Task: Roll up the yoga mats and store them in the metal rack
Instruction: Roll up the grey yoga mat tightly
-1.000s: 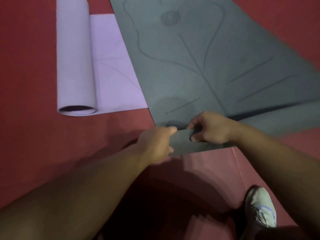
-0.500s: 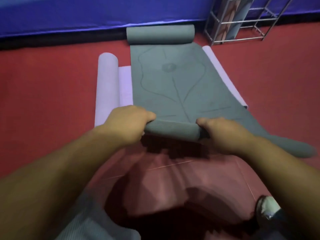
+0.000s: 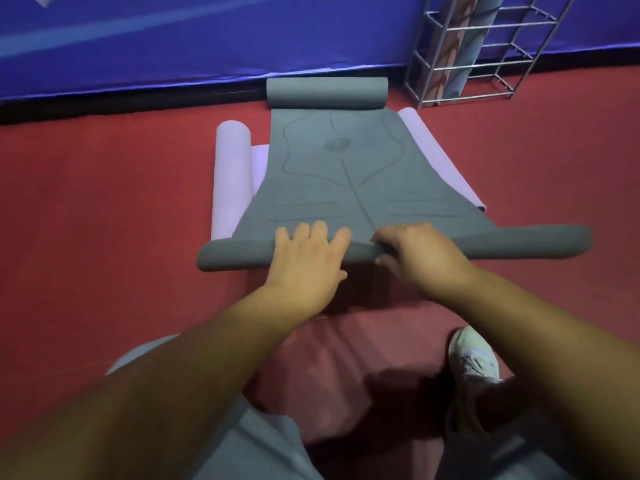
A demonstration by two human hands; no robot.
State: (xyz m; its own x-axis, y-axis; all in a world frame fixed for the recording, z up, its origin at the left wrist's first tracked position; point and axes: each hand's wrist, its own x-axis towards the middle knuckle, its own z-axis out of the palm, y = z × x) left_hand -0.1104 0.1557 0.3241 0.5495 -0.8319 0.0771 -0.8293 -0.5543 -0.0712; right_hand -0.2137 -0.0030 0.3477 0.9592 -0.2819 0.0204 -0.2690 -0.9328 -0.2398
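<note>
A grey-green yoga mat (image 3: 332,181) lies on the red floor, rolled at its far end and with a thin roll (image 3: 235,258) started at its near end. My left hand (image 3: 308,258) presses on that near roll with spread, straight fingers. My right hand (image 3: 412,254) grips the roll just to the right, fingers curled over it. A lilac mat (image 3: 230,174), partly rolled, lies under the grey one. The metal rack (image 3: 485,46) stands at the back right with rolled mats upright inside.
A blue padded wall (image 3: 207,39) runs along the back. My white shoe (image 3: 474,362) and my knee in grey shorts (image 3: 249,441) are close to the near roll. A paler red floor panel (image 3: 329,358) lies under me.
The view has lifted and pulled back from the mat's edge. The near end went from a pinched flat edge to a thin roll. My left hand has gone from gripping to pressing flat.
</note>
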